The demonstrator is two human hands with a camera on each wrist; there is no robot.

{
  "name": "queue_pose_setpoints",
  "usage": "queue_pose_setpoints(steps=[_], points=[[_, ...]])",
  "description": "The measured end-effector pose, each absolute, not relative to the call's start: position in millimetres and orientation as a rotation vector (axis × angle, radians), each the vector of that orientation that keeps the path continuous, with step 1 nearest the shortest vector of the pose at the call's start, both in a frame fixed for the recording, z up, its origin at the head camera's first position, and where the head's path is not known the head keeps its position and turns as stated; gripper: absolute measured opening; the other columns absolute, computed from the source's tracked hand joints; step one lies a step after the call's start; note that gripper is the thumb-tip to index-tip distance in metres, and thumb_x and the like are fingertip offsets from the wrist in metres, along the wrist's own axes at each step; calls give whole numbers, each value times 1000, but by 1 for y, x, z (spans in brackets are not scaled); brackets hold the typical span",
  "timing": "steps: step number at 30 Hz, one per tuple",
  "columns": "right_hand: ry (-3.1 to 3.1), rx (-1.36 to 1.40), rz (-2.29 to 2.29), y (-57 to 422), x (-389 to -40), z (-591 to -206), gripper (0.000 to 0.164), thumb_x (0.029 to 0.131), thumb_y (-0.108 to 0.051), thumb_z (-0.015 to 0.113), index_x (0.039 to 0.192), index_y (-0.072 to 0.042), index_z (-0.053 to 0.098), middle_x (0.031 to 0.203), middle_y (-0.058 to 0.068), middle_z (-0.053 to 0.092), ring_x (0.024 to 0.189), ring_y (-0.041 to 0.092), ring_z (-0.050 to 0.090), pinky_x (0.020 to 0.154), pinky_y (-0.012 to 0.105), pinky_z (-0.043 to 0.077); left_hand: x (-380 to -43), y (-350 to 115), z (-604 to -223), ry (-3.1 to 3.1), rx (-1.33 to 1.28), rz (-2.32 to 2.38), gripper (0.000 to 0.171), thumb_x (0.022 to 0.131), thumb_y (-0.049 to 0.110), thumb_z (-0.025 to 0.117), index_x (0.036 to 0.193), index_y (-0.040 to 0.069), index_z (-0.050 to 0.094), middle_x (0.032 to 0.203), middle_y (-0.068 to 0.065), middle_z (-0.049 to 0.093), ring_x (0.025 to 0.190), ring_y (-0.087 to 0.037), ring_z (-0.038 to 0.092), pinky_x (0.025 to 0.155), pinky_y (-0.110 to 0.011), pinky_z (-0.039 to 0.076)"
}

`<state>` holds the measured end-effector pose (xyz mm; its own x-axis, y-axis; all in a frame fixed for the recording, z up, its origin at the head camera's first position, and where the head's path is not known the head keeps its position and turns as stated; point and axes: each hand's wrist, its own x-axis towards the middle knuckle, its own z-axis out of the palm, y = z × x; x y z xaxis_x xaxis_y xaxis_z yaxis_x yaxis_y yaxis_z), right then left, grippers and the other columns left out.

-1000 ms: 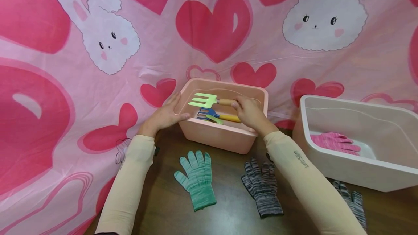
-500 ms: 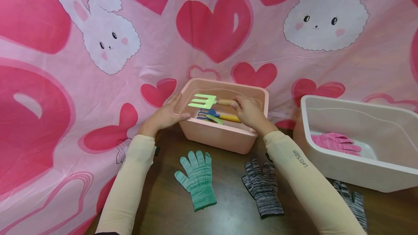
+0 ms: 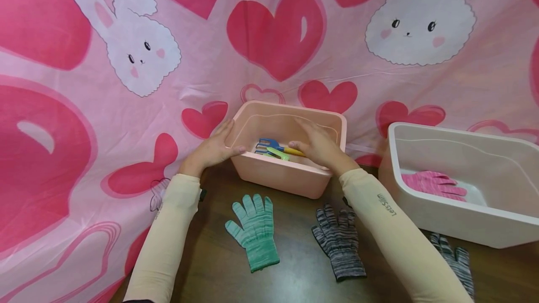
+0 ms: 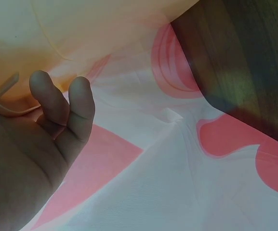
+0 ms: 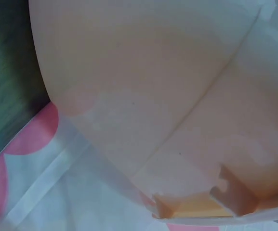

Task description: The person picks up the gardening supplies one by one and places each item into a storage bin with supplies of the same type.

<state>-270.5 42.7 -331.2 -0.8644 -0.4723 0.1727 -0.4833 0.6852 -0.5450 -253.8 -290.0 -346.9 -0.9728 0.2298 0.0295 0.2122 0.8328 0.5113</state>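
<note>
In the head view, my left hand (image 3: 212,151) rests on the front left corner of the pink bin (image 3: 280,176), thumb at the front rim. The left wrist view shows that hand's palm and fingers (image 4: 81,103) beside the bin wall. My right hand (image 3: 322,146) is over the bin's right side, fingers spread and holding nothing visible. Below its thumb lies a blue hand fork (image 3: 269,143) with a yellow handle, partly hidden by the hand. A light green tool (image 3: 279,154) lies beside it, partly hidden by the front wall. The right wrist view shows the bin wall, without the hand.
A green glove (image 3: 254,233) and a dark striped glove (image 3: 340,242) lie on the brown table (image 3: 294,270). At right stands a beige bin (image 3: 463,219) holding a pink glove (image 3: 433,184). Another grey striped glove (image 3: 456,261) is partly under the right arm.
My right hand has let go of the green hand fork with the wooden handle, and its fingers have spread. That fork is no longer visible above the bin floor. My left hand has stayed put.
</note>
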Motion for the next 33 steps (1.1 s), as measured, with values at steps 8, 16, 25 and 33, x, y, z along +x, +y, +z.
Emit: queue_pose_setpoints(steps=[8,16,25,33], points=[[-2902,810,901,43,-268,-330,84,92,-46,71,161,-20,31,161,8,34,147,34,29,116,58,26,-253,-290,-347,2989,407,792,112,84,72,62,164,15,7,168,-7,10,153,-28,9,116,-56,28],[-2917,804,899,42,-265,-328,61,97,-40,67,148,-12,52,144,10,56,135,32,47,111,54,37,-254,-291,-348,2997,417,780,112,85,72,61,164,14,7,169,-7,10,153,-29,9,116,-56,28],[-2746,841,866,53,-247,-311,23,99,-27,65,113,-10,74,73,-1,62,71,19,58,71,35,51,-252,-290,-347,2992,391,807,112,84,73,62,164,16,8,168,-4,11,153,-28,10,115,-56,29],[-2748,866,841,71,-233,-302,14,98,-23,66,102,-11,73,76,1,61,72,21,55,68,35,52,-251,-289,-347,2981,376,827,109,86,64,67,164,17,8,168,-6,11,152,-30,11,115,-58,28]])
